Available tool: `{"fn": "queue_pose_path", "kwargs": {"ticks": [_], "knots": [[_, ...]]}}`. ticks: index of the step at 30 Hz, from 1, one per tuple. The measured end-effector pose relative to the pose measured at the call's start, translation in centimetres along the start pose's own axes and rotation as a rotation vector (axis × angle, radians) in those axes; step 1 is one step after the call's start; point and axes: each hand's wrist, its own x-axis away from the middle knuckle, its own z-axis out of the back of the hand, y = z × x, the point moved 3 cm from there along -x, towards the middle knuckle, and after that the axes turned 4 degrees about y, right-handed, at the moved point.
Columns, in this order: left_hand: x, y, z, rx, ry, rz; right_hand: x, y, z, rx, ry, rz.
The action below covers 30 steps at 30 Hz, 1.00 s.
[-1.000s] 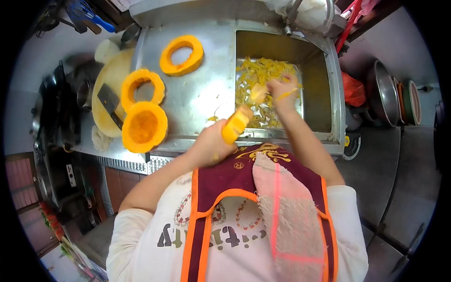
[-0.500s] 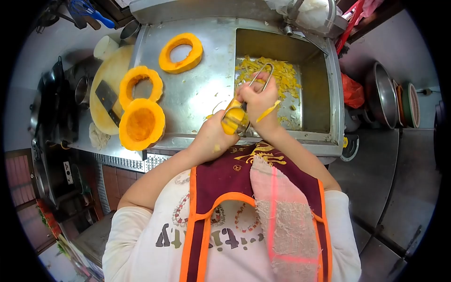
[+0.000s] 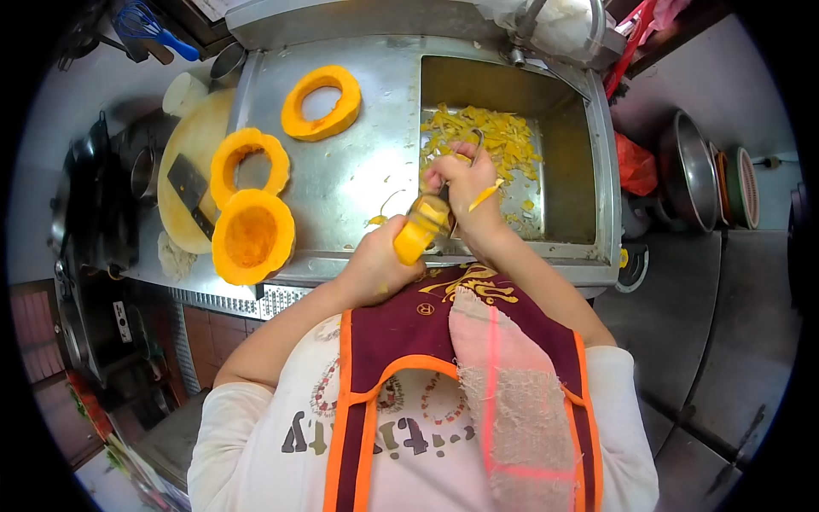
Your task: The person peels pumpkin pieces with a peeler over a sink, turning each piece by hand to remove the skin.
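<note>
My left hand [image 3: 378, 260] is closed around a yellow-orange pumpkin piece [image 3: 413, 242] at the sink's front edge. My right hand [image 3: 468, 189] grips a metal peeler [image 3: 478, 136], whose blurred lower end lies against the piece. A strip of yellow peel [image 3: 485, 195] clings to the back of my right hand. Many yellow peelings [image 3: 495, 136] lie in the sink basin [image 3: 559, 128] beyond. On the steel counter at the left are a pumpkin ring [image 3: 293, 115], a scalloped ring [image 3: 218, 166] and a hollowed pumpkin piece [image 3: 253, 271], the last two touching.
A round cutting board [image 3: 175, 218] with a cleaver [image 3: 186, 182] on it lies far left, beside a crumpled cloth [image 3: 176, 256]. The faucet [image 3: 518, 55] stands behind the basin. A red bag [image 3: 636, 165] and metal bowl [image 3: 689, 171] are at the right.
My right hand has come back from over the peelings to the pumpkin piece, bringing the peeler against it. In the last half second it has shifted slightly. The whole view has moved a little.
</note>
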Motion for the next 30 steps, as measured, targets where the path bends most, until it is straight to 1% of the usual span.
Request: {"fn": "queue_pose_path", "kwargs": {"ticks": [2,3,5,6,9,10,13,14,16,17,19,21,22,24,27,28,29,30], "knots": [[0.0,-0.7,0.4,-0.045,0.013,-0.001,-4.2,2.8,3.2,0.154,0.096,-0.004],[0.5,-1.0,0.2,-0.028,-0.025,-0.003,-5.8,3.4,4.8,0.23,0.142,-0.004],[1.2,-1.4,0.3,-0.001,-0.089,-0.023,-4.8,2.1,6.3,0.033,0.203,-0.258],[1.2,-1.5,0.6,0.014,-0.078,-0.047,-4.5,2.0,6.4,-0.06,0.227,-0.393],[0.8,-1.7,0.6,0.023,-0.051,-0.028,-5.0,3.6,5.7,-0.169,0.15,-0.381],[0.7,-1.5,0.3,0.037,-0.021,-0.066,-2.9,0.7,3.5,-0.238,0.162,-0.408],[0.5,-1.0,0.4,0.037,-0.07,-0.072,-0.9,-0.8,0.5,-0.068,-0.07,-0.17],[0.4,-0.6,0.5,0.042,-0.109,-0.039,-1.1,0.4,0.3,-0.02,-0.075,-0.142],[0.3,0.6,0.9,0.055,-0.188,0.027,-0.5,0.1,-0.3,-0.011,-0.038,-0.112],[0.0,1.0,1.1,0.074,-0.233,0.095,-0.3,0.0,-0.4,-0.005,-0.022,-0.098],[-0.5,1.4,1.2,0.117,-0.319,0.238,0.0,0.1,-0.8,0.066,-0.077,-0.048],[-0.4,2.3,1.2,0.13,-0.304,0.257,0.5,-0.4,-1.3,0.145,-0.12,-0.007],[-0.5,2.6,1.2,0.136,-0.297,0.264,0.6,-0.6,-1.3,0.168,-0.11,0.022],[-0.5,2.5,1.0,0.096,-0.278,0.195,0.6,-1.1,-1.0,0.212,-0.086,0.077],[0.5,1.7,0.3,0.071,-0.229,0.057,-5.0,1.2,3.7,0.33,0.242,0.226],[0.7,1.6,0.5,0.061,-0.203,-0.004,-5.7,3.0,6.0,0.219,0.231,-0.012],[0.3,1.4,0.9,0.074,-0.214,-0.002,-6.4,4.5,8.2,0.104,0.21,-0.237],[0.1,1.2,1.2,0.093,-0.225,0.009,-6.0,4.5,8.3,-0.006,0.184,-0.47]]}}
